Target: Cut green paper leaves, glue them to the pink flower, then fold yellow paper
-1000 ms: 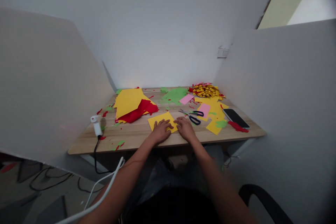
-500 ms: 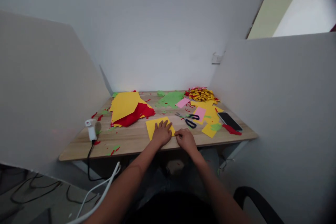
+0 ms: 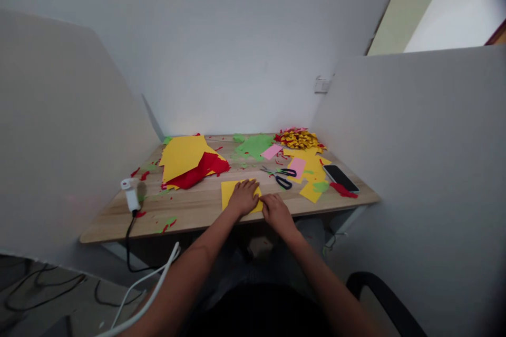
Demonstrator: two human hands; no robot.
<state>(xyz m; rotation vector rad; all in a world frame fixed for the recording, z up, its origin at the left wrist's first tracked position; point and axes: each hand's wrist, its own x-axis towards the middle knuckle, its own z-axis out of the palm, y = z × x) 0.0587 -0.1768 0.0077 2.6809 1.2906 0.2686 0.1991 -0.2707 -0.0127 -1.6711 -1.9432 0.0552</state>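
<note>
A yellow sheet of paper (image 3: 226,190) lies near the front edge of the table. My left hand (image 3: 243,197) rests flat on it, fingers spread and covering its middle. At the sheet's right edge, my right hand (image 3: 275,211) is closed, its thumb and index finger pinching the border; the fingertips are small and partly hidden. Scissors (image 3: 282,181) with dark handles lie just beyond my right hand, blades pointing left. Beyond them is a pink paper piece (image 3: 297,167) on top of yellow paper (image 3: 310,192).
Yellow sheets (image 3: 182,155) and red paper (image 3: 193,175) are stacked back left. Green paper (image 3: 255,146) lies at the back, beside a heap of folded yellow pieces (image 3: 300,140). A phone (image 3: 340,178) sits right; a white corded device (image 3: 131,196) stands left. Partitions flank the table.
The yellow sheet has turned slightly under my left hand, and its fingers have drawn closer together. My right hand still pinches at the right edge. The view has shifted a little.
</note>
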